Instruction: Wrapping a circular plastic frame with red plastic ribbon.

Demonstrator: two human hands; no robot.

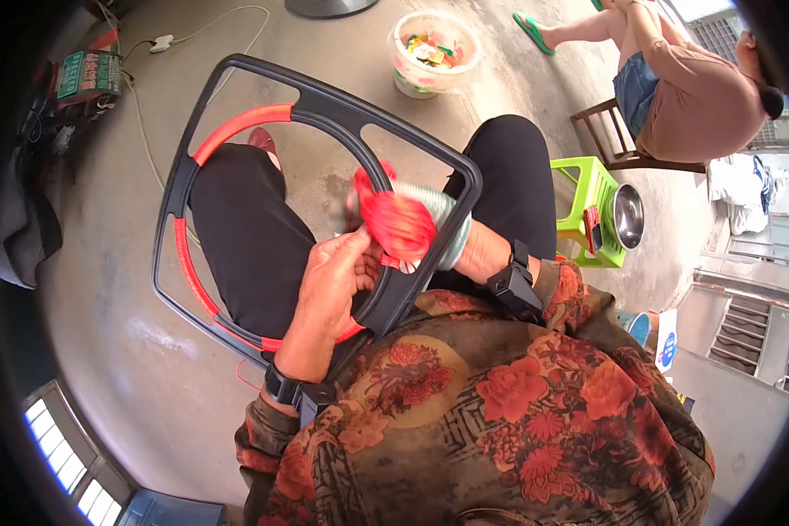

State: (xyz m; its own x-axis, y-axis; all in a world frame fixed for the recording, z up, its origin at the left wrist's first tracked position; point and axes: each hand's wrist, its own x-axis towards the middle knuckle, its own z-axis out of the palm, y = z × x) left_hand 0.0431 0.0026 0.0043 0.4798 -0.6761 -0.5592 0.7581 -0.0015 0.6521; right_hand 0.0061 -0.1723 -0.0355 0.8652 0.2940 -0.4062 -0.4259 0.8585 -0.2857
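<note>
A black plastic frame with an inner ring partly wrapped in red cord rests on my knees. My left hand grips the ring's lower right part. My right hand is blurred and mostly hidden behind a bundle of red cord, which it holds at the ring by the frame's right side. Pale green bangles or a coil show at that wrist. Both wrists carry black strapped devices.
A white bucket with colourful scraps stands on the concrete floor ahead. To the right are a green plastic stool with a metal bowl, a wooden chair, and another person seated.
</note>
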